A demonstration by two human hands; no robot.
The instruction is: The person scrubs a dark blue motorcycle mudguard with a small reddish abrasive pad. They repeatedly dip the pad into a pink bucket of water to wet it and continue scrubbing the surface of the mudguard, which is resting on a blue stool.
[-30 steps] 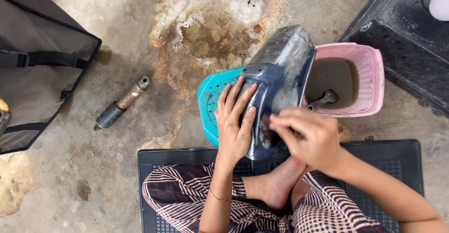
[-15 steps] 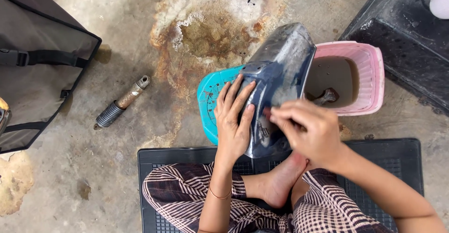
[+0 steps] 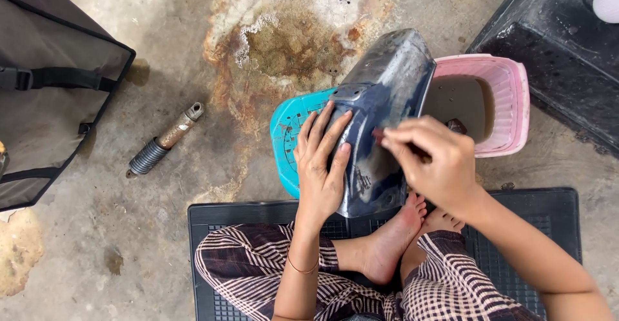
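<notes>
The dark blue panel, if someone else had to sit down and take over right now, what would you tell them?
Left hand: open, palm and fingers spread flat on the dark blue panel, bracing it.
Right hand: fingers pinched on something small with a reddish tip; I cannot tell what it is. It is pressed to the panel's face.
The panel leans tilted over the teal basket, with its top end by the pink tub of brown water.
Done: parts of the panel look wet and shiny.
Left: a dull film shows on the rest.
A shock absorber lies apart on the concrete.

Stained concrete floor (image 3: 193,24), black rubber mat (image 3: 554,211), prob. daylight.
</notes>
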